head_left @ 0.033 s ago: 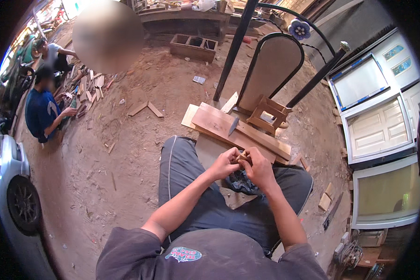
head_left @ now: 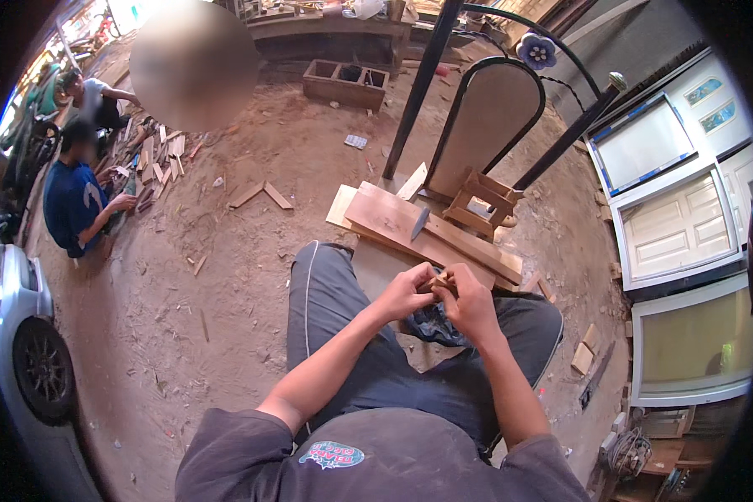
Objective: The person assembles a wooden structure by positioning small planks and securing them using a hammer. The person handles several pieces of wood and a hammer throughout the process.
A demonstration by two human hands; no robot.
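Note:
My left hand point(head_left: 405, 294) and my right hand point(head_left: 470, 303) meet above my lap, both closed on a small brown wooden piece point(head_left: 437, 284). Fingers cover much of it, so its full shape is hidden. Just below them, between my legs, lies a crumpled black plastic bag point(head_left: 431, 325). Beyond my hands, reddish-brown wooden planks point(head_left: 385, 219) rest across a low support. A short grey blade-like piece point(head_left: 419, 223) lies on the top plank. Behind the planks' right part stands a small brown wooden frame point(head_left: 482, 203).
A chair-like frame of black metal point(head_left: 422, 92) rises beyond the planks. White doors and window panels point(head_left: 686, 243) lean at the right. Two people point(head_left: 77, 197) crouch at the far left by scrap wood point(head_left: 163, 163). A silver car point(head_left: 12, 289) is at the left edge.
The small wooden piece has shifted slightly between my fingers, and my right hand has moved a little to the right. The planks and the grey piece stay in place.

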